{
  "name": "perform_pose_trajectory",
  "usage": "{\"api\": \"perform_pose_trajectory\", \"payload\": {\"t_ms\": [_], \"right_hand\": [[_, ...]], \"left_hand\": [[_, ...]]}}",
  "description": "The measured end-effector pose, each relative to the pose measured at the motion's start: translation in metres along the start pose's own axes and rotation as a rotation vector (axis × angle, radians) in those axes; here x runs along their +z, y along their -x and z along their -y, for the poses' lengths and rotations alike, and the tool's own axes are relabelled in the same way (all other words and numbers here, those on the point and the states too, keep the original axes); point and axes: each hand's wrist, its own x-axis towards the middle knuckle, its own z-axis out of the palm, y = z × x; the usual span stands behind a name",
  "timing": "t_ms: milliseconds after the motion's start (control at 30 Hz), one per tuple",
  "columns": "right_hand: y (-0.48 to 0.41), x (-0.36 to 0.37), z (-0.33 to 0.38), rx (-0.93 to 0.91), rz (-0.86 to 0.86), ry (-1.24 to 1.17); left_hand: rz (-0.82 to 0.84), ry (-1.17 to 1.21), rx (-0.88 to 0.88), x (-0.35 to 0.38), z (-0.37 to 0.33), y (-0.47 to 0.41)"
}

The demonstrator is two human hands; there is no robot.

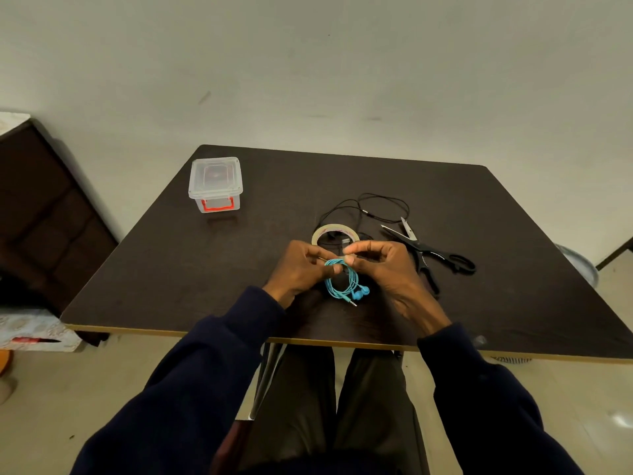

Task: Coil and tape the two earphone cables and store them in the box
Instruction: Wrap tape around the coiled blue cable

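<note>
A: On the worktop (205,269), against a plain pale wall (308,63), what is laid out?

B: Largest first. The clear box (215,183) with a red latch stands at the far left corner, lid on. The scissors (428,250) lie to the right, blades apart. The tape roll (320,231) lies flat just beyond the hands. The black cable (383,198) lies loose beyond the roll, not coiled. A light floor (34,389) shows below the worktop edge.

A: Where is the blue cable?

B: The blue cable (342,289) is coiled and held above the near middle of the worktop. The left hand (298,269) and right hand (383,265) meet at the top of the coil. The fingers (363,246) of both hands are curled and pinch the gathered strands there. The loop hangs from that pinch toward the person, with the earbuds and plug at its lower end.

A: Is tape on it?

B: Cannot tell; the spot under the fingertips is too small to read. The step in hand appears to be binding the coil at the pinch.

A: Which relation governs the coming move?

B: The box lies well apart from the coil, forward and to the left. The left hand is nearer to it. The lid will probably have to be opened before storage.
</note>
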Motion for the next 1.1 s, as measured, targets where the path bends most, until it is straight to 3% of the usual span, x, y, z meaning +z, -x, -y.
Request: {"api": "perform_pose_trajectory", "payload": {"t_ms": [233,800,1100], "right_hand": [[0.001,0.009,-0.001,-0.023,-0.031,0.052],[0.0,0.02,-0.021,-0.171,-0.176,0.226],[0.001,0.018,-0.027,-0.538,-0.178,0.606]], "left_hand": [[-0.016,0.132,0.021,0.0,0.005,0.002],[-0.044,0.127,0.018,0.001,0.005,0.003],[-0.023,0.068,0.008,0.002,0.004,0.001]]}}
